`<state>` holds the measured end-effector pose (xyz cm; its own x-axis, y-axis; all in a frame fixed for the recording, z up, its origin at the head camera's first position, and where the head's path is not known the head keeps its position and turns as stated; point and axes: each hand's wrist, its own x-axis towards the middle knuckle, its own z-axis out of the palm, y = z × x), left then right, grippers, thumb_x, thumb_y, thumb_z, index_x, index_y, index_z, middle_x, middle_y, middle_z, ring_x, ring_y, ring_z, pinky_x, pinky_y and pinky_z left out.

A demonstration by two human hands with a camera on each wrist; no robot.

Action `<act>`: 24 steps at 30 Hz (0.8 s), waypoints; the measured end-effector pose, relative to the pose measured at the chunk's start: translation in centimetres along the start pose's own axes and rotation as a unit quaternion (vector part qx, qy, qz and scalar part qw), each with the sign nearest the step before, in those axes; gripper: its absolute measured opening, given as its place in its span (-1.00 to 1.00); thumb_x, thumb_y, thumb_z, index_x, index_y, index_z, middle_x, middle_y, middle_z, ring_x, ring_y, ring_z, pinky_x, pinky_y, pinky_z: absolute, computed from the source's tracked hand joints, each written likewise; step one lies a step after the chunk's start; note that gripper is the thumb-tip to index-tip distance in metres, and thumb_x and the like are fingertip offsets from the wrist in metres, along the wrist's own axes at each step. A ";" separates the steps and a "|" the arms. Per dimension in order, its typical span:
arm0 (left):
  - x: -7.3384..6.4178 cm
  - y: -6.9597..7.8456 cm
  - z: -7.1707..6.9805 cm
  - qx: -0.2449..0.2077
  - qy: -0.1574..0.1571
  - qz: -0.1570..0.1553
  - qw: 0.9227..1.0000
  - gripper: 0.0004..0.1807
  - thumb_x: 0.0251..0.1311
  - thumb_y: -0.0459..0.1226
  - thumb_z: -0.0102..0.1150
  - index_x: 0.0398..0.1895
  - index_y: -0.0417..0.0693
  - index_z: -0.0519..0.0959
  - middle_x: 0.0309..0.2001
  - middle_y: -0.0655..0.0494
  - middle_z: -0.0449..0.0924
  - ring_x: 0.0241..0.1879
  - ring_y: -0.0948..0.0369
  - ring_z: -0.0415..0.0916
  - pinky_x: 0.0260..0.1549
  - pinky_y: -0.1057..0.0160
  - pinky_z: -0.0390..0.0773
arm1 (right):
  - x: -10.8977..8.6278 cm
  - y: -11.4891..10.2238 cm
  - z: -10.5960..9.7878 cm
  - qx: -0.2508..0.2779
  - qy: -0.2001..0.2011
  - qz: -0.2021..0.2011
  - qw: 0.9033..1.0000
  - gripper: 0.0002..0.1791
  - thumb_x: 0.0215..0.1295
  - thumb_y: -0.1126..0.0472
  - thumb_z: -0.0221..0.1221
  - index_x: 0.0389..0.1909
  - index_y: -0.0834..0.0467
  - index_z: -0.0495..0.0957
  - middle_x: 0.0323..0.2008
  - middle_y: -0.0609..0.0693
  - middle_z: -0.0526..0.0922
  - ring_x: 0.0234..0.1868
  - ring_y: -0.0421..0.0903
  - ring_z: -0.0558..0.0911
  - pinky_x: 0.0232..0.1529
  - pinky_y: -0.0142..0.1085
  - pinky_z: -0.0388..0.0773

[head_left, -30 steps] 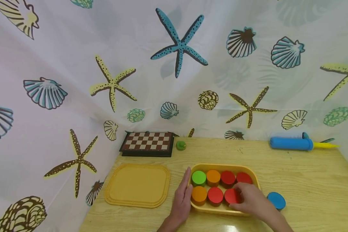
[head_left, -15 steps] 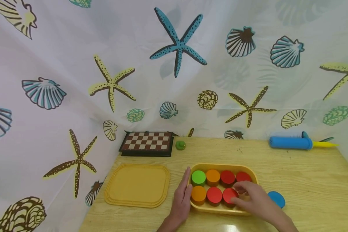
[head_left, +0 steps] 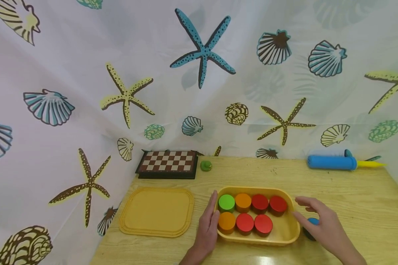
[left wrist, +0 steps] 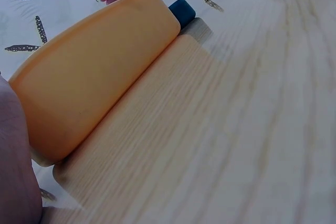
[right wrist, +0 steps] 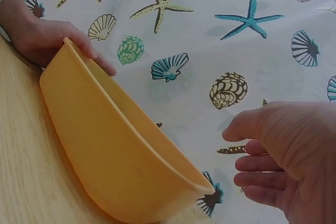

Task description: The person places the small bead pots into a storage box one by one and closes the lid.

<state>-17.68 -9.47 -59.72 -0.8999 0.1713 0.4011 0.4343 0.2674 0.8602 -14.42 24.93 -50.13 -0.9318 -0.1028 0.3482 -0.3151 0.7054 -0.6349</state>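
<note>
A yellow plastic tub [head_left: 254, 241] holds several short round pieces: a green one [head_left: 227, 202], two orange ones and several red ones, such as the red piece [head_left: 263, 224] at the front right. My left hand [head_left: 206, 228] rests along the tub's left end, fingers straight, thumb at the rim. Just beyond the right end is my right hand [head_left: 325, 224], thumb and fingers apart, holding nothing. A blue round piece [head_left: 313, 221] stands on the table beneath it, partly hidden by that hand. In the left wrist view a dark blue piece [left wrist: 182, 13] shows past the tub's far end.
A flat yellow lid [head_left: 157, 211] lies to the left. Behind it are a checkered game board [head_left: 168, 162] and a small green figure [head_left: 206, 165]. A blue pump [head_left: 331, 162] with a yellow nozzle lies at the back right. A shell-patterned cloth [head_left: 199, 92] hangs behind the wooden table.
My right hand has let go of the front-right red piece and moved right, out of the tub, to the blue piece. My left hand stays at the tub's left end.
</note>
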 end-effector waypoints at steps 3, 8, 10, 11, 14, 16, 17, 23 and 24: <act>0.0 0.0 0.0 0.000 -0.001 -0.001 1.000 -0.41 0.66 -0.41 -0.25 0.67 -0.22 0.03 0.64 -0.22 0.04 0.63 0.05 -0.04 0.53 0.45 -0.06 | -0.3 1.0 -0.4 -0.015 0.006 0.012 1.000 -0.54 0.33 0.16 0.44 0.22 0.10 0.63 0.13 0.03 0.73 0.05 -0.01 0.68 -0.02 -0.64 0.52; 0.0 0.0 -0.1 -0.003 -0.001 0.000 1.000 -0.41 0.67 -0.40 -0.25 0.67 -0.22 0.02 0.64 -0.23 0.04 0.63 0.05 -0.04 0.53 0.45 -0.06 | -1.0 2.5 -0.5 -0.022 0.007 0.021 1.000 -0.46 0.26 0.17 0.49 0.25 0.12 0.61 0.16 0.10 0.70 0.11 0.17 0.63 -0.01 -0.67 0.45; 0.0 0.0 0.0 -0.004 -0.002 0.002 1.000 -0.41 0.67 -0.39 -0.26 0.67 -0.23 0.02 0.64 -0.24 0.03 0.63 0.03 -0.04 0.53 0.45 -0.06 | -1.4 3.1 -0.5 -0.026 0.007 0.023 0.999 -0.43 0.24 0.18 0.50 0.26 0.15 0.60 0.17 0.14 0.69 0.13 0.19 0.61 -0.01 -0.55 0.53; 0.0 0.0 0.0 -0.005 -0.002 0.002 1.000 -0.41 0.67 -0.38 -0.26 0.67 -0.23 0.02 0.64 -0.24 0.03 0.63 0.02 -0.04 0.53 0.44 -0.06 | -1.6 3.4 -0.4 -0.030 0.008 0.024 0.999 -0.42 0.23 0.18 0.51 0.26 0.17 0.59 0.17 0.15 0.69 0.12 0.20 0.61 -0.01 -0.51 0.56; 0.0 -0.1 0.0 -0.006 -0.003 0.001 1.000 -0.41 0.68 -0.38 -0.27 0.68 -0.23 0.01 0.64 -0.23 0.03 0.63 0.03 -0.05 0.53 0.45 -0.07 | -2.1 4.1 -0.2 -0.033 0.000 0.038 0.999 -0.38 0.23 0.16 0.51 0.28 0.22 0.57 0.19 0.22 0.66 0.14 0.23 0.60 0.02 -0.17 0.69; 0.0 0.0 -0.1 -0.008 -0.004 -0.005 1.000 -0.41 0.68 -0.38 -0.26 0.68 -0.21 0.01 0.64 -0.21 0.03 0.63 0.06 -0.05 0.53 0.45 -0.07 | -2.5 4.5 0.0 -0.031 -0.017 0.062 0.997 -0.35 0.26 0.11 0.49 0.31 0.25 0.54 0.21 0.27 0.63 0.18 0.25 0.58 0.07 0.01 0.68; 0.0 0.0 -0.1 -0.008 -0.005 -0.006 1.000 -0.41 0.67 -0.38 -0.26 0.68 -0.20 0.01 0.64 -0.21 0.03 0.63 0.07 -0.05 0.53 0.45 -0.07 | -2.7 4.7 0.0 -0.028 -0.026 0.072 0.997 -0.34 0.28 0.09 0.48 0.32 0.27 0.52 0.22 0.30 0.62 0.19 0.27 0.58 0.08 0.12 0.66; 0.0 0.0 -0.1 -0.009 -0.007 -0.012 1.000 -0.40 0.68 -0.38 -0.27 0.69 -0.16 0.00 0.65 -0.18 0.02 0.64 0.09 -0.06 0.53 0.45 -0.07 | -3.4 5.7 0.3 -0.007 -0.075 0.153 0.985 -0.19 0.34 -0.14 0.40 0.41 0.28 0.44 0.29 0.35 0.56 0.25 0.31 0.56 0.14 0.12 0.65; 0.0 0.0 -0.1 -0.008 -0.008 -0.013 1.000 -0.41 0.68 -0.38 -0.27 0.69 -0.15 0.00 0.65 -0.17 0.02 0.64 0.09 -0.05 0.53 0.45 -0.07 | -3.5 5.8 0.4 -0.001 -0.085 0.172 0.982 -0.15 0.33 -0.20 0.39 0.43 0.28 0.42 0.31 0.35 0.54 0.25 0.31 0.56 0.15 0.10 0.65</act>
<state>-17.64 -9.60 -59.68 -0.9103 0.1788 0.3734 0.4095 0.2561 0.8756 -13.06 29.11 -55.35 -0.9996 0.0262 -0.0056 0.0228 0.7207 -0.6928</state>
